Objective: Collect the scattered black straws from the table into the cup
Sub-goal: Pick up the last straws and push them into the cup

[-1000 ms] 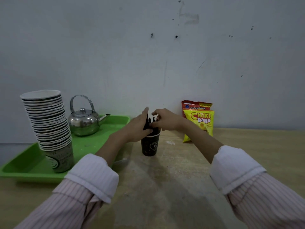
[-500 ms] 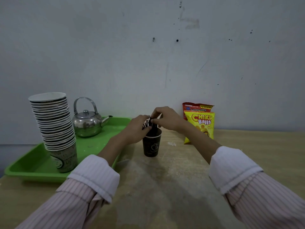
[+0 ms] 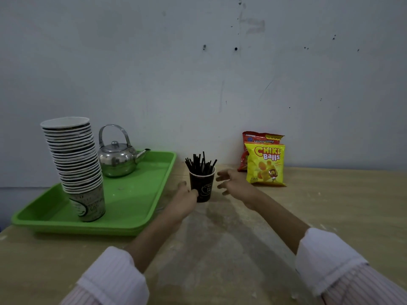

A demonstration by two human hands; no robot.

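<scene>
L. hand (image 3: 187, 195): fingers (image 3: 182, 184) against the lower L. side of the cup (image 3: 202, 186), thumb touching its front wall near the base; far fingers hidden behind the cup, so cannot tell if the grip is closed or only resting. R. hand (image 3: 234, 183): fingers (image 3: 221, 172) spread and loose, nothing in them, just R. of the cup, small gap between fingertips and cup wall.

Cup: dark paper cup w/ pale rim and white print, upright on the surface (image 3: 220, 249), near the back wall. Straws (image 3: 200, 162): black, bunched inside the cup, tops fanning out above the rim, some leaning L., some R. No loose straw seen on the surface around the cup.

L. of cup: green tray (image 3: 141, 194), its R. edge close to the cup and L. hand. On the tray: metal kettle (image 3: 116, 158) w/ upright handle, spout pointing toward the cup; further L., a tall stack of paper cups (image 3: 74, 164), leaning slightly, at the tray's front L. part.

R. of cup, beyond the R. hand: yellow snack bag (image 3: 265, 165) standing upright, a red snack bag (image 3: 259, 139) right behind it, against the wall.

Both forearms bare; striped sleeves w/ white cuffs (image 3: 326, 258) rolled back, nearest the camera.
</scene>
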